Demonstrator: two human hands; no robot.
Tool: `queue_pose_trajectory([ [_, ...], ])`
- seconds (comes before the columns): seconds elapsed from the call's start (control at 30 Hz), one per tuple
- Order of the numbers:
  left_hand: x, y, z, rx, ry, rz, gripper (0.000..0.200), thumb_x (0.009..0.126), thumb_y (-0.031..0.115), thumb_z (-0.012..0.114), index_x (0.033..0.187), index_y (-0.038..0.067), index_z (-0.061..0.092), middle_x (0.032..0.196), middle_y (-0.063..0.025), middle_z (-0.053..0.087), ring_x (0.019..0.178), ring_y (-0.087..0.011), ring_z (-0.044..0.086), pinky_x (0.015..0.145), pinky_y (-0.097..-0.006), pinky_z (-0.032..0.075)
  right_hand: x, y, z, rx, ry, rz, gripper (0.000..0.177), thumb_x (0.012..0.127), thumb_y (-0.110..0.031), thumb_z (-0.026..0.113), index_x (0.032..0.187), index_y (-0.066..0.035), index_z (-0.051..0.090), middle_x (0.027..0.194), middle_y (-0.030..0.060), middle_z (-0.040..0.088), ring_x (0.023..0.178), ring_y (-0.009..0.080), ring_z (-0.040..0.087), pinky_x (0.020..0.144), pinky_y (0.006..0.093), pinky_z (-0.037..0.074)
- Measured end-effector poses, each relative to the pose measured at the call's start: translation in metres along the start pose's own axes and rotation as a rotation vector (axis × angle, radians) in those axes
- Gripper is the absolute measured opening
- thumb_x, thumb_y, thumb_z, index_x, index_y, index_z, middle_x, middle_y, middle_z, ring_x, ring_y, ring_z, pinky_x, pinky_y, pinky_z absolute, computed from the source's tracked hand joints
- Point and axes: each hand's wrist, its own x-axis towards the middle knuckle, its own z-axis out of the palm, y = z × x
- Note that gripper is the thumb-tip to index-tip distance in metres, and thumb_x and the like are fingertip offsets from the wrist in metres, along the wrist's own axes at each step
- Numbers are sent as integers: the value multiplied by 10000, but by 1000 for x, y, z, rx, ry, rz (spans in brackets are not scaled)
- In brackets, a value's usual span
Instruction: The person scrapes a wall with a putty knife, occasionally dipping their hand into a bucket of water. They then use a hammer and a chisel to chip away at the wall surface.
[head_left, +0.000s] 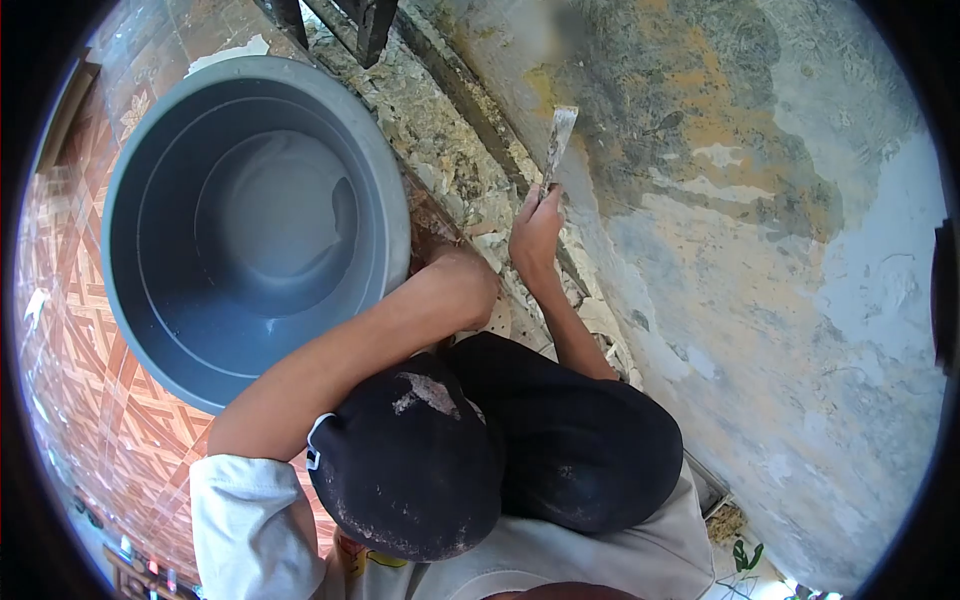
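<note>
Right hand (537,232) grasps 1 putty knife (561,132) blade-out, likely for wall (700,215) reach; left hand (458,272) beside tub (396,205), can't tell grip.

Bright, soft daylight falls across a round fisheye view, with black filling the corners. The mottled plaster wall (720,300) is evenly lit, apart from a small smudged blur near its top. The metal scraper (558,140) is in fairly clear focus. Inside the gray plastic tub (396,200), soft sheen gives way to deeper shade along the lower left. The black trousers (580,450) lose most detail in darkness. Toward the left rim, the patterned floor tiles (120,400) bend and smear. White glare burns out the bottom right edge, beside green leaves (742,556).
</note>
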Motion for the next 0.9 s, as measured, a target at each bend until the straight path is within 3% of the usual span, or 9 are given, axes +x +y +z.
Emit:
queue_pose_trajectory([
  [0.13,-3,-1,2,18,38,20,315,730,76,587,1024,60,700,1029,-172,682,977,-321,658,795,-419,539,7,-2,-6,30,-7,-13,297,1006,-232,378,1031,60,425,631,272,547,601,457,565,547,522,392],
  [0.23,-1,-2,1,8,14,-1,301,732,72,576,1004,48,702,1019,-184,681,970,-327,659,795,-421,539,16,-1,-11,4,-66,47,320,998,-220,402,1081,82,471,710,294,571,674,468,567,609,503,406],
  [0.33,2,-4,6,-33,48,9,298,723,57,573,989,41,707,1017,-193,678,970,-329,659,788,-424,540,27,4,-16,-5,-102,3,296,999,-227,390,1035,60,452,689,293,573,681,471,573,621,533,408],
  [0.43,-4,-3,5,4,106,19,302,712,56,581,984,46,711,1021,-183,680,969,-328,659,783,-426,541,16,25,-13,-4,43,-100,303,997,-235,396,1017,60,464,737,308,582,733,488,570,658,533,413],
  [0.53,-4,-1,2,-3,52,-6,300,702,66,595,976,41,713,1013,-177,684,962,-323,663,778,-420,542,18,19,-10,-22,-2,-50,314,997,-243,399,1010,62,473,771,325,580,761,496,568,666,535,412],
  [0.67,-3,-5,5,-46,88,38,299,698,83,611,975,40,715,1007,-163,689,952,-312,669,769,-412,545,26,5,1,-33,26,-53,317,1000,-246,395,1015,62,465,689,296,569,680,471,577,597,520,406],
  [0.77,-1,0,-1,-20,-12,-12,303,698,87,614,982,56,714,1011,-154,690,951,-308,668,773,-415,544,-2,2,8,10,126,52,315,1003,-248,390,996,59,460,662,280,570,624,443,584,553,506,407],
  [0.9,-3,-2,1,-48,38,24,291,701,92,614,970,43,712,1006,-159,690,950,-312,667,786,-424,540,17,2,15,8,115,3,308,1004,-237,393,1029,61,466,642,259,565,581,406,583,525,486,404],
])
